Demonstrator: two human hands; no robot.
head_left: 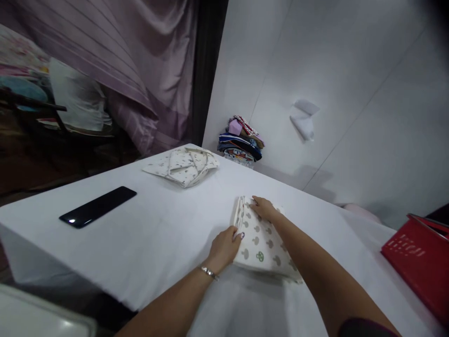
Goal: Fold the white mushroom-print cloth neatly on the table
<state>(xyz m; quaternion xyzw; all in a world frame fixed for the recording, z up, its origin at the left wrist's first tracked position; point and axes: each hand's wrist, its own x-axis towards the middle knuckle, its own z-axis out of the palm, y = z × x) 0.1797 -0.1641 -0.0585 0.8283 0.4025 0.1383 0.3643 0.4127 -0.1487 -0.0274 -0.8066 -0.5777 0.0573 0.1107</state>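
A folded white cloth (257,243) printed with grey-brown mushrooms and one green mushroom lies on the white-covered table (154,234). Its left edge shows several layers. My left hand (224,245) grips that edge, thumb on top and the other fingers mostly hidden beneath; a silver bracelet circles the wrist. At the far side of the cloth, my right hand (264,208) holds the top edge, its fingers bent over it and partly out of sight. Farther back on the left lies a small white patterned garment (189,166) with dark trim, apart from both hands.
A black phone-like slab (98,206) lies on the table's left part. Behind the table stands a stack of folded clothes (241,142) by the white wall (351,93). A red bag or box (417,262) is at the right edge. A mauve curtain (150,61) hangs at back left.
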